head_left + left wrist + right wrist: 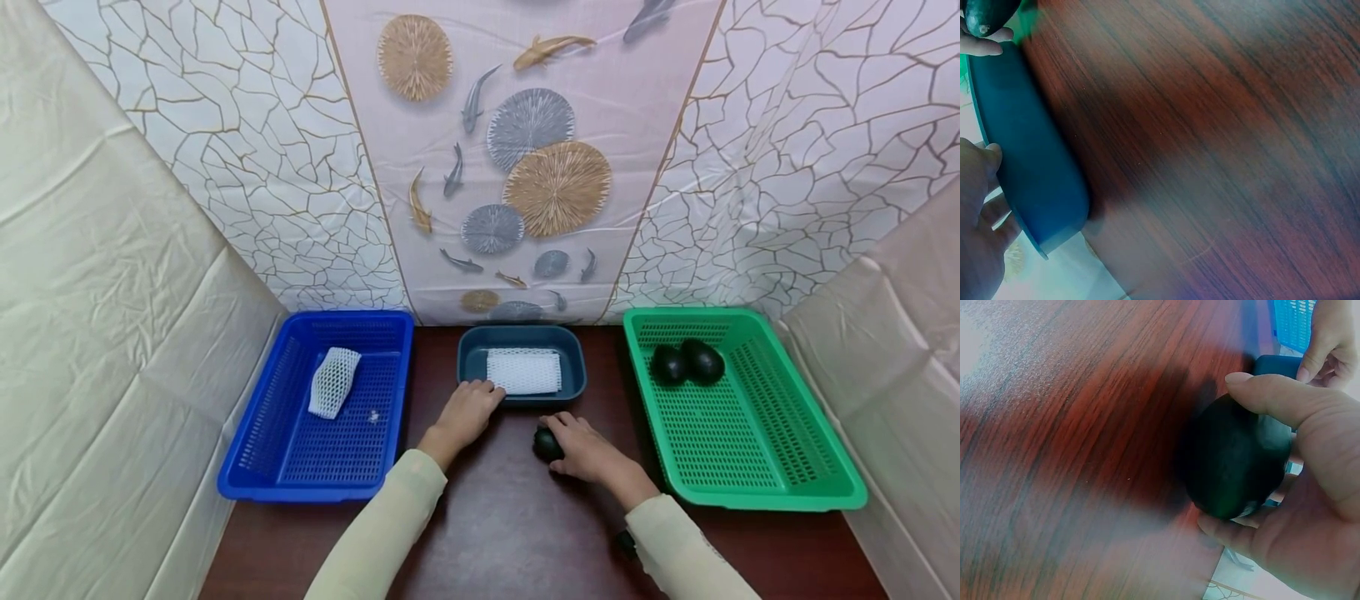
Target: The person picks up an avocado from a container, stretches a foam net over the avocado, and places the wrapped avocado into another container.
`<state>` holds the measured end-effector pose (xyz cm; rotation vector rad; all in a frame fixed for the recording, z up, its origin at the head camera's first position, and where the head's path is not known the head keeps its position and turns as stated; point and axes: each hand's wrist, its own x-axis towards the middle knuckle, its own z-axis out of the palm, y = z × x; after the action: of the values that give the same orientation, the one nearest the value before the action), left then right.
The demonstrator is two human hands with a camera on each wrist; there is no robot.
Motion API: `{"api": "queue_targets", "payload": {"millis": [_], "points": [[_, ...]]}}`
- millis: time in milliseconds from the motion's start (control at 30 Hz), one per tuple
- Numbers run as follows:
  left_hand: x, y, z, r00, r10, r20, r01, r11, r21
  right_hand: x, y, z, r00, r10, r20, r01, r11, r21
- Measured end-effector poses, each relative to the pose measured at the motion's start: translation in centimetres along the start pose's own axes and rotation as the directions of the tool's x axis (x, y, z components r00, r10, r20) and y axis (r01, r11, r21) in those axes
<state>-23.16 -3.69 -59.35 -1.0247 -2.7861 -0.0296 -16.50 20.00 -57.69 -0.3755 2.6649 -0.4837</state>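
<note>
My right hand (587,448) grips a dark green avocado (1235,459), with the thumb on one side of it and the fingers curled round the other. It is close over the table, just in front of a blue-grey tray (468,354). Inside that tray lies a flat white foam net sleeve (523,372). At the tray's near left corner, my left hand (467,410) pinches the rim, its thumb outside the wall (1029,144) and its fingers over the inner side. The avocado's stem end shows at the top left of the left wrist view.
A blue basket (242,483) on the left holds a white-netted piece (333,383) and a small white scrap (373,417). On the right, a green basket (750,497) holds two dark avocados (703,362). Another dark object (625,543) lies partly hidden by my right sleeve. Cloth-covered walls surround the table.
</note>
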Motion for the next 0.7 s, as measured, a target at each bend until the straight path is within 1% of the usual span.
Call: {"api": "queue_targets", "payload": {"millis": [467,700], "points": [[0.03,0.0,0.14,1.0,-0.005,0.012,0.006,1.0,-0.006,0.18,-0.02,-0.09,1.0,0.017,0.007,-0.017,1.0,-0.005],[0.03,0.0,0.12,1.0,-0.006,0.014,0.006,1.0,0.001,-0.22,-0.2,-0.4,1.0,0.001,0.006,-0.001,1.0,0.001]]}}
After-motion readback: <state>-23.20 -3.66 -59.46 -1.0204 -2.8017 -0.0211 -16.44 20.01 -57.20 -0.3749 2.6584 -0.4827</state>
